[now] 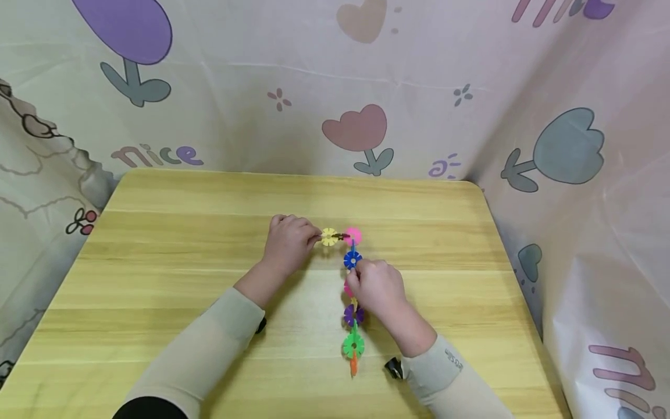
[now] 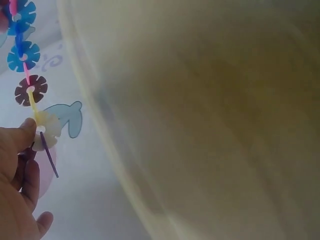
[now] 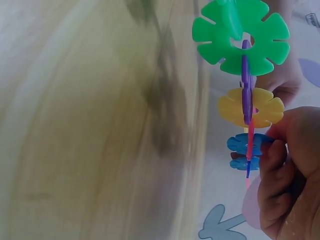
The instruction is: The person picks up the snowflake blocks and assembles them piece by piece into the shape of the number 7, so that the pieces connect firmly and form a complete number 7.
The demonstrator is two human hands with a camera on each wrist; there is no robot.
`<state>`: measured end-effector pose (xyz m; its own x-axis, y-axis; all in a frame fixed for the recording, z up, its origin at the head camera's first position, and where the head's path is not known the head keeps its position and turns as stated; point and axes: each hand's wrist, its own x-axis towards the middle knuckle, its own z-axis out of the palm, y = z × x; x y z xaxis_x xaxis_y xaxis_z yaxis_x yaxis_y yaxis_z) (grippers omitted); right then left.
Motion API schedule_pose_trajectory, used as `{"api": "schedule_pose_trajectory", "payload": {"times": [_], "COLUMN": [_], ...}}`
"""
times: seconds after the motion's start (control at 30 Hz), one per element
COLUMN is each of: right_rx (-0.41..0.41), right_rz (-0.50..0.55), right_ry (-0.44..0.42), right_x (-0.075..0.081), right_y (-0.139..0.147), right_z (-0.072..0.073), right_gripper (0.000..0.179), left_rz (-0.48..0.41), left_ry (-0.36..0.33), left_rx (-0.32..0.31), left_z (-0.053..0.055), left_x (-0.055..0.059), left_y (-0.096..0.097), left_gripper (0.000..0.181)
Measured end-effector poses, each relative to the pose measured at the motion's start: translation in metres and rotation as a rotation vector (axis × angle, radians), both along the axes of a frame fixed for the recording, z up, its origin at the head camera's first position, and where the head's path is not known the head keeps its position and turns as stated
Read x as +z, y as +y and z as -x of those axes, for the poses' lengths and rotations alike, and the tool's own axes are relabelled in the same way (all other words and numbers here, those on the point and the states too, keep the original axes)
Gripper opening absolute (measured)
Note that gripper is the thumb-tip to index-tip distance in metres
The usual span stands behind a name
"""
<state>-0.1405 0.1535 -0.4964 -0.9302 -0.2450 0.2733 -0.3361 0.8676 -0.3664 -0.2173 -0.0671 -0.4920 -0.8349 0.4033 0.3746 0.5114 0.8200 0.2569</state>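
Note:
A chain of slotted plastic snowflake discs, in several colours, bends at a pink disc (image 1: 353, 236). My left hand (image 1: 290, 241) pinches its far left end beside a yellow disc (image 1: 328, 237). In the left wrist view, a thin purple disc (image 2: 49, 154), seen edge-on, crosses the pale yellow one by the thumb. My right hand (image 1: 378, 288) grips the chain midway, just below a dark blue disc (image 1: 353, 260); the right wrist view has its fingers on a blue disc (image 3: 245, 144). Toward me follow a purple disc (image 1: 353, 315), a green disc (image 1: 353, 346) and an orange disc (image 1: 353, 365).
A light wooden table (image 1: 173, 233) lies beneath both hands. Printed cloth (image 1: 235, 87) with flowers and hearts hangs behind it and along its sides. A small black object (image 1: 394, 368) is by the right cuff, and a dark one (image 1: 261, 325) by the left sleeve.

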Motion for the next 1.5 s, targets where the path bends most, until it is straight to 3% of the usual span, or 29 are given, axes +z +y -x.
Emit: {"api": "schedule_pose_trajectory", "payload": {"times": [0.37,0.87,1.2,1.5], "right_rx": [-0.020,-0.032,-0.042,-0.040], "right_rz": [-0.040,-0.067,-0.079,-0.092], "right_ry": [-0.128,-0.169,-0.189,-0.221], "right_x": [-0.0043,-0.0052,-0.0057,-0.0074], "right_y": [-0.0016,-0.0024,-0.0020,-0.0026], "right_z": [0.0012,0.0010,0.0013,0.0021], "right_gripper": [0.045,0.045,0.044,0.043], "left_rz": [0.072,0.115,0.145,0.162], "left_ry": [-0.125,-0.185,-0.210,-0.211], "left_rx": [0.005,0.010,0.021,0.029], "left_z": [0.0036,0.0047,0.0048,0.0050], "left_x": [-0.0049,-0.0078,-0.0046,-0.0084], "left_y": [-0.0027,-0.0008,0.0027,0.0014], "left_gripper": [0.010,0.005,0.007,0.009]}}
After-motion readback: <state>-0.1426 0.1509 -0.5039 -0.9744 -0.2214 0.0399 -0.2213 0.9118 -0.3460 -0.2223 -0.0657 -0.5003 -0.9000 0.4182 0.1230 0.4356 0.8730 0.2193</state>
